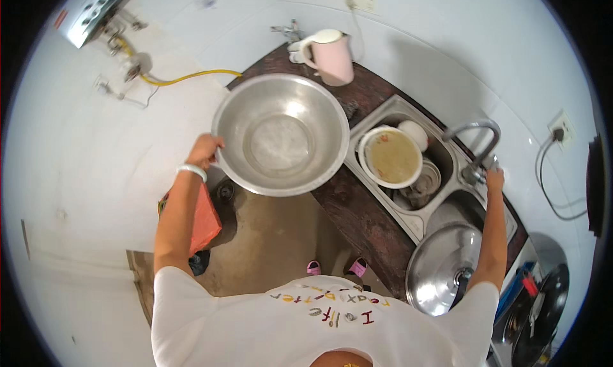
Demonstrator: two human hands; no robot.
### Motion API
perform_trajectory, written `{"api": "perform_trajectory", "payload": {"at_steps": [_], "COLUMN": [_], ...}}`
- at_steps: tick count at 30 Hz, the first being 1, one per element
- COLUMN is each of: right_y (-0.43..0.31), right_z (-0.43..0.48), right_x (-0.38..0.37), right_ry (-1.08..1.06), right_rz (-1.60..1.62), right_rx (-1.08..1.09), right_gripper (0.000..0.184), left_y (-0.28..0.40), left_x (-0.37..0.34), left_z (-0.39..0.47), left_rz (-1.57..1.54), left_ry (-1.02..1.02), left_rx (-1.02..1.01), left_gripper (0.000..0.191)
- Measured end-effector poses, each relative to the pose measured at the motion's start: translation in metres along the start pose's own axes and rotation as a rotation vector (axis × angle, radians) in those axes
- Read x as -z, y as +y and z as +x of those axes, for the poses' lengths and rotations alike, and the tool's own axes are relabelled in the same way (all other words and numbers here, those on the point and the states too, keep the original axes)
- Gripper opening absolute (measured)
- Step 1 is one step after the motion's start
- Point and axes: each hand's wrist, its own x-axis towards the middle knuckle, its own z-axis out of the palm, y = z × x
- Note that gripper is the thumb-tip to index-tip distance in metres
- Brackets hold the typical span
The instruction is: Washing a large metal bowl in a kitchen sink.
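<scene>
My left hand [207, 150] grips the left rim of a large stainless steel basin [281, 134], which holds some clear liquid and is at the counter's left end. At the far right, my right hand [495, 179] is on the handle of the sink's faucet [479, 158]; its fingers are partly hidden. The curved spout points over the double sink [415, 218]. In the left bowl of the sink, a white bowl of cloudy liquid [393, 157] rests over other dishes [424, 182]. Whether water runs from the spout cannot be told.
A pink electric kettle [333, 60] stands behind the basin on the dark counter [357, 213]. A metal pan lid [443, 266] lies by the sink's right bowl, with a black wok [541, 314] farther right. A red bag [206, 221] is below my left arm. A yellow hose [191, 74] runs along the wall.
</scene>
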Motion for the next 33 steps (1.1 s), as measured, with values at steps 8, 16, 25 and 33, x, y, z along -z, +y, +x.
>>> {"api": "perform_trajectory", "payload": {"at_steps": [8, 16, 25, 33], "right_y": [-0.034, -0.212, -0.455, -0.604], "right_z": [-0.113, -0.212, -0.355, -0.578], "right_x": [0.041, 0.039, -0.017, -0.149], "right_ry": [-0.112, -0.535, -1.048, -0.93], "right_rz": [-0.083, 0.237, 0.632, 0.178], "right_rx": [0.439, 0.423, 0.361, 1.316], "right_gripper": [0.023, 0.018, 0.019, 0.021], "left_y": [-0.198, -0.333, -0.446, -0.465], "left_x": [0.046, 0.079, 0.132, 0.15], "left_z": [-0.089, -0.153, -0.207, -0.233], "left_rz": [-0.664, -1.043, -1.46, -1.814], "left_ry": [0.1, 0.252, 0.311, 0.472], "left_rx": [0.308, 0.649, 0.754, 0.772], "left_gripper": [0.018, 0.012, 0.007, 0.011]}}
